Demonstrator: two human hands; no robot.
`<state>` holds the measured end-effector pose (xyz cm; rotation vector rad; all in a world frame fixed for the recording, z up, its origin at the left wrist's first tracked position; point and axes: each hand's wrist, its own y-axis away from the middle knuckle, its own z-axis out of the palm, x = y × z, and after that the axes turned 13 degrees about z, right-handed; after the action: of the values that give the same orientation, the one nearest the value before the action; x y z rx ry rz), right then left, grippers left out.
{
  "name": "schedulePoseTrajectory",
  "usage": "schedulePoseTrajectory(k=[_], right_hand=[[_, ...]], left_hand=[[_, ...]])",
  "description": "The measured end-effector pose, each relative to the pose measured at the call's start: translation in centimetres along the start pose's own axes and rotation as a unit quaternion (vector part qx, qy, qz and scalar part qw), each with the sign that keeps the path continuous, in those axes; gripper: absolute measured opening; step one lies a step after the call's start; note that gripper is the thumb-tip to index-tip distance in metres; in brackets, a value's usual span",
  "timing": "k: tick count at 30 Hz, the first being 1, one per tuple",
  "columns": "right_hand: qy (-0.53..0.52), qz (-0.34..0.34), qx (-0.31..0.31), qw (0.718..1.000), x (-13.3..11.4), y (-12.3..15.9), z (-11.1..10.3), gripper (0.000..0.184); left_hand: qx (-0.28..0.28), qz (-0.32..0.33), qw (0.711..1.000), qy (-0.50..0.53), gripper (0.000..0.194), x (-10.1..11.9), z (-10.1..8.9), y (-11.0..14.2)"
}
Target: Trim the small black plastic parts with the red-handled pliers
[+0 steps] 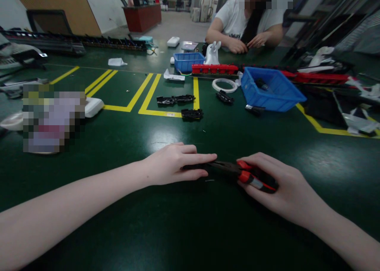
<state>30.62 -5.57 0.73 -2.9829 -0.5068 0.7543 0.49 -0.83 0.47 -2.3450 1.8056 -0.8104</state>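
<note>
Black part [194, 166] was pinched in left hand [169, 164]; pliers [228, 167], clasped in right hand [286, 186], were aimed nine o'clock (contact unclear).

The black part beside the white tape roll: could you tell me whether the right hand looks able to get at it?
Probably, though the right hand is holding pliers; only bare tabletop seems to lie between.

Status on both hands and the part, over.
Right hand gripping red-handled pliers. Left hand holding dark part, pliers' tips at it. Nothing visibly blocking between the hands.
</note>
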Motion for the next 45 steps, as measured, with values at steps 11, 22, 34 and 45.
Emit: schedulePoseTrajectory(k=[11,22,34,45], right_hand=[[0.101,-0.096,0.044,0.989,0.00,0.03,-0.57,0.035],[0.164,-0.151,0.112,0.968,-0.11,-0.20,-0.73,0.030],[0.139,-0.147,0.117,0.972,0.31,-0.23,-0.48,0.032],[0.113,-0.090,0.078,0.986,0.76,-0.27,-0.15,0.039]], left_hand=[[-0.015,0.029,0.998,-0.055,0.045,-0.03,0.58,0.22],[0.002,0.002,1.000,-0.012,0.050,-0.01,0.49,0.07],[0.002,0.011,0.999,0.041,0.046,-0.25,-0.02,0.05],[0.017,0.017,0.996,-0.088,0.054,-0.42,0.41,-0.07]])
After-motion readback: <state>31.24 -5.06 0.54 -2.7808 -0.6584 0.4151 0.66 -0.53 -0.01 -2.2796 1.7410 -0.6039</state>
